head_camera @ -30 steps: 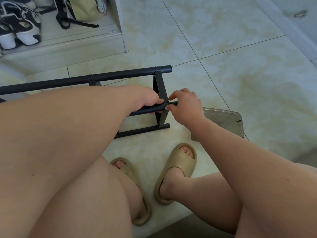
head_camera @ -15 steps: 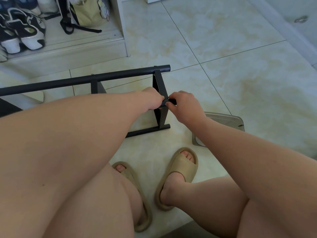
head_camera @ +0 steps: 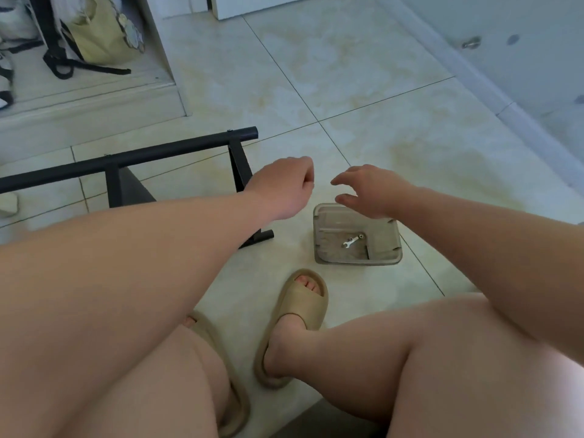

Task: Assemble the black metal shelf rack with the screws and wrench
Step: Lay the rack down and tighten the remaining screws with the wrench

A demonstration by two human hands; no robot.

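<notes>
Single head view, angled steeply down over knees at floor (head_camera: 363, 90), close.

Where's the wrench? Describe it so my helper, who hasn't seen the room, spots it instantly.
On the pale tiled floor, right of the black metal shelf rack, sits a clear rectangular plastic tray. Inside lies the small silver open-ended wrench, the only long flat piece among a few tiny round fasteners.

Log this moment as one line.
left hand curled, nothing visible in it | right hand open over tray | wrench in tray | rack on floor, unheld
</notes>
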